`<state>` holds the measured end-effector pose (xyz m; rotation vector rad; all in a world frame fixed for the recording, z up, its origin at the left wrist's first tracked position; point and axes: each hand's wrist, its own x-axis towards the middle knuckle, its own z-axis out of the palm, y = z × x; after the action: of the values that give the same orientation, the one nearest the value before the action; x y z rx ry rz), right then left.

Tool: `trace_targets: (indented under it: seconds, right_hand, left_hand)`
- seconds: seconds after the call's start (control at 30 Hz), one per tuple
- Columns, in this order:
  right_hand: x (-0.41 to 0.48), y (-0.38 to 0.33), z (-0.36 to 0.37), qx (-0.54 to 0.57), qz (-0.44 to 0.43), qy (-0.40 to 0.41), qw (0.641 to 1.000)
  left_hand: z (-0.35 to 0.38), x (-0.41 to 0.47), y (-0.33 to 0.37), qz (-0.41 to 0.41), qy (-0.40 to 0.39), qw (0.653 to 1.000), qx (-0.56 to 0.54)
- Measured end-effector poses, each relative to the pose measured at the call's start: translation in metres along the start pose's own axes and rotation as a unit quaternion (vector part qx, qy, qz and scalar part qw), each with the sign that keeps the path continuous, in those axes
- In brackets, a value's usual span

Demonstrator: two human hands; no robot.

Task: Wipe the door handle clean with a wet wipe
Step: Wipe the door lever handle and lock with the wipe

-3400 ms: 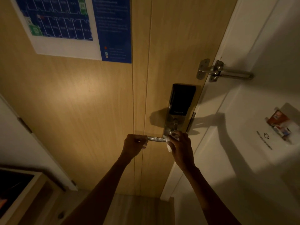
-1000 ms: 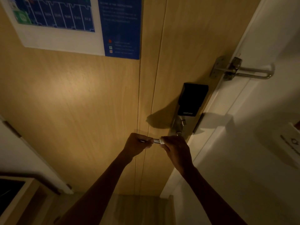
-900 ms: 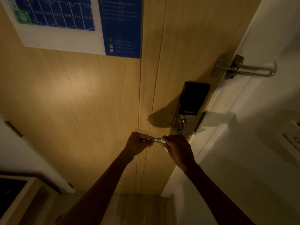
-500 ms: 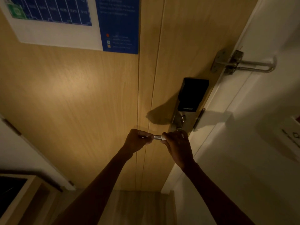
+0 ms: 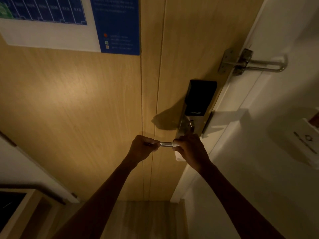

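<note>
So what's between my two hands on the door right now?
Head view: a short bare stretch of the metal door handle spans between left hand and right hand.

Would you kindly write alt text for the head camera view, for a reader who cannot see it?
Two bare hands grip a silver door handle on a wooden door: the left hand holds its free end, while the right hand presses a white wet wipe around it near the black smart lock. A metal swing latch sits above, in dim light.

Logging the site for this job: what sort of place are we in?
Most likely a hotel room, seen from inside at its door. A floor plan notice hangs on the door, there is a swing-bar guard, and a black electronic lock sits above the handle.
</note>
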<state>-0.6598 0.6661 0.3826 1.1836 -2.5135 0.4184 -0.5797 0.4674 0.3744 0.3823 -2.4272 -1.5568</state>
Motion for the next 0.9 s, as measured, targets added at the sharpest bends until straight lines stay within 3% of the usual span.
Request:
trace_targets:
  seconds: [0.17,0.4,0.6,0.77,0.9]
  right_hand:
    - [-0.003,-0.017,0.011,-0.012,0.051,0.013,0.999]
    - [-0.01,-0.007,-0.003,-0.007,0.051,0.05,0.997]
    - [-0.007,-0.016,0.012,-0.006,0.039,0.007,0.999]
    - [-0.015,-0.006,-0.001,0.009,0.071,0.074,0.995]
    - [-0.016,-0.01,0.012,0.064,0.082,0.037,0.994]
  left_hand:
    - [0.005,0.0,0.0,-0.018,0.029,0.999,0.014]
    - [0.003,-0.001,0.002,-0.004,0.022,0.999,0.028]
    - [0.002,0.0,0.003,-0.014,0.01,0.999,0.027]
    - [0.002,0.0,0.003,-0.027,0.016,0.999,0.007]
    - [0.003,0.001,0.002,-0.031,0.015,0.999,0.011]
